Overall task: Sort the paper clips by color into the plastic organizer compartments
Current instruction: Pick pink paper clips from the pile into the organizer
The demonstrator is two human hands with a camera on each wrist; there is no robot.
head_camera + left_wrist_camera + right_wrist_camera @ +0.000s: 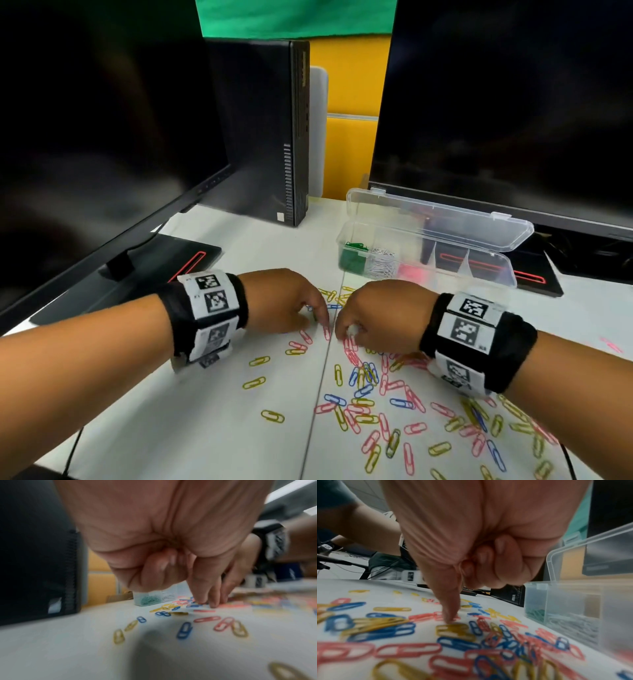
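Two dark monitors, one to my left [85, 137] and one to my right [513, 113], stand at the back of the white table [171, 428], with a black computer tower [263, 137] upright between them. In front of the right monitor sits the clear plastic organizer [428, 260], its lid [442, 219] tipped open toward the screen. Its leftmost compartment holds green clips [351, 262], the next one silver clips [382, 265], and the one after that shows pink; the compartments further right I cannot make out.

My left hand [284, 301] and my right hand [380, 311] are down on the table side by side, close together, just in front of the organizer. Each wrist wears a black band with printed black-and-white markers.

My left hand is mostly clenched: the outer fingers are curled into the palm, while the forefinger [199, 588] reaches down with the thumb near it, tip on the table among pink and blue clips. Whether it pinches one I cannot tell.

My right hand is curled the same way, with one finger [448, 601] pointing straight down, its tip pressing on the table at a pink clip [428, 616], just beside a yellow clip [452, 628].

The loose paper clips [376, 404], pink, yellow and blue, lie scattered across the table under and before my hands, thickest below my right wrist.
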